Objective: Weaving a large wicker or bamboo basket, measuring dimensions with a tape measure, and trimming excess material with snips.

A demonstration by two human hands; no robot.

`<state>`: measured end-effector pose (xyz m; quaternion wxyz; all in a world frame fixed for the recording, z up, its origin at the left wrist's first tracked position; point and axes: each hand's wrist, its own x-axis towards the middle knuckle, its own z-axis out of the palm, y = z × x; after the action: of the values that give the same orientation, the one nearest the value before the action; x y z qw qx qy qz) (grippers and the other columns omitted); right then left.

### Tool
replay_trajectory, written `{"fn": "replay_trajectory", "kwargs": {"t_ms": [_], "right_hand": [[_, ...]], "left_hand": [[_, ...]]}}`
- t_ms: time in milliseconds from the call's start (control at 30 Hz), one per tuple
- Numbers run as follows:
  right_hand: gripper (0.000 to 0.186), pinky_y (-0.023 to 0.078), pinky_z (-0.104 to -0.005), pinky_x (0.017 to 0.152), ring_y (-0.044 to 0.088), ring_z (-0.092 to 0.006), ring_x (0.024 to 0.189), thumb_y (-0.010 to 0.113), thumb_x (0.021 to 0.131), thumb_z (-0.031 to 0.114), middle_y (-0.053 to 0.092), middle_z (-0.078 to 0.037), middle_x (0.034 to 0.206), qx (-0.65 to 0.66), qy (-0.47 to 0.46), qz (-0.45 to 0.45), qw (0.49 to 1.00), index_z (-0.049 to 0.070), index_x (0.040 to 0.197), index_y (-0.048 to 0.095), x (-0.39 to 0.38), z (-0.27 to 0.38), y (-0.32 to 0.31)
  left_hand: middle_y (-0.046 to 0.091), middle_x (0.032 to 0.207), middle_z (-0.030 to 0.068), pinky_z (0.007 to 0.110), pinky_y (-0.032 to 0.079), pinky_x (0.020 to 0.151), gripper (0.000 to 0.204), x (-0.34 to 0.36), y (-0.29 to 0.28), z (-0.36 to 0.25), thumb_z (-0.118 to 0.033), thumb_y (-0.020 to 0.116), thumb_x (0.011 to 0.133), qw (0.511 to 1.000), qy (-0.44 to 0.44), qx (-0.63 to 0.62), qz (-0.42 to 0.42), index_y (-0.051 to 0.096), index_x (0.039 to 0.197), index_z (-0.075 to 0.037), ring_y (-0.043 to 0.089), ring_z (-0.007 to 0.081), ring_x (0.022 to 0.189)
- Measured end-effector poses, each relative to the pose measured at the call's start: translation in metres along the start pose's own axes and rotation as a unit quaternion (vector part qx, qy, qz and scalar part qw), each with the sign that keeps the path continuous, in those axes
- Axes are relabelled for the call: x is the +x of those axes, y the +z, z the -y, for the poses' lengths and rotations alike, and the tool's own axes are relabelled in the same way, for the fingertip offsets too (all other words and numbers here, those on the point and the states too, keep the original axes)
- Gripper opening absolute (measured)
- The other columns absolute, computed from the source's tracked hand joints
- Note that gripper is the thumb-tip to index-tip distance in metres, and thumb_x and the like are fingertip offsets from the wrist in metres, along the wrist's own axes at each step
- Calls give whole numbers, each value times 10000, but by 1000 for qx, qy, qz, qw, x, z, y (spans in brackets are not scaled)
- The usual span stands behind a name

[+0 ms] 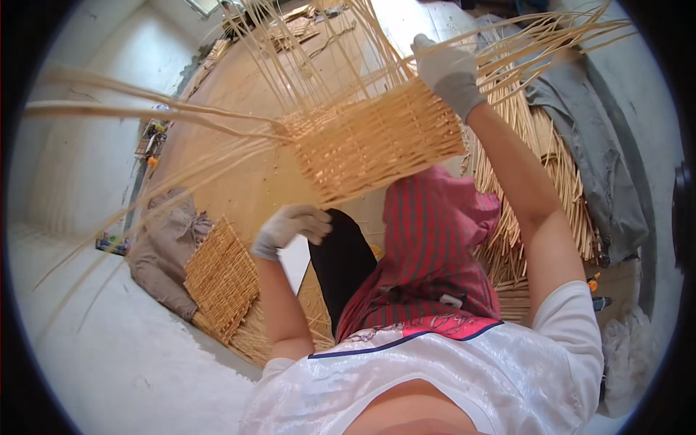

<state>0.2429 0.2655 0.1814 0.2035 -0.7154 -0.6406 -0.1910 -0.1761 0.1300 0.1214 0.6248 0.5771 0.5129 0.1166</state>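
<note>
A woven panel (373, 141) of pale strips is raised in the middle, with long unwoven strands fanning out to left, top and right. My right hand (446, 69), in a grey-white glove, grips it at the upper right edge. My left hand (293, 228), also gloved, is open with loosely bent fingers just below the panel's lower left corner, with nothing visible in it. Beneath the panel, red-and-grey striped cloth (424, 254) covers part of my lap, beside a black-clad leg (341, 254).
A second woven panel (221, 279) leans on brown-grey cloth (156, 268) at the left. A heap of loose strips (554, 196) and grey fabric (598, 159) lie at the right. More scraps lie on the tan floor (210, 174) toward the back. Pale walls (72, 188) border the left.
</note>
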Motion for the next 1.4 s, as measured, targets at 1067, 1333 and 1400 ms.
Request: {"fn": "replay_trajectory", "kwargs": {"t_ms": [1067,1333,1400], "right_hand": [[498,520,-521,882,705,-385,987,281,1035,563,726,-198,1059,46,-20,-16,999,291,1406,473,-39,8,-106],[414,546,-520,756,708,-403,830,374,1026,476,725,-186,843,56,-29,-119,991,169,1120,634,-69,16,-113],[435,538,-525,778,700,-416,851,361,1025,509,723,-203,871,77,-42,-98,991,194,1167,626,-77,21,-109]], "left_hand": [[683,903,103,291,582,707,454,39,-9,-84,-403,458,1061,682,520,-482,-179,650,1016,7,644,199,768],[661,859,85,324,560,643,485,9,17,-51,-429,406,1050,673,494,-471,-283,657,1042,-13,631,203,730],[660,889,78,302,570,634,295,6,12,-37,-242,472,1050,638,576,-443,-255,641,1034,-1,623,187,715]]}}
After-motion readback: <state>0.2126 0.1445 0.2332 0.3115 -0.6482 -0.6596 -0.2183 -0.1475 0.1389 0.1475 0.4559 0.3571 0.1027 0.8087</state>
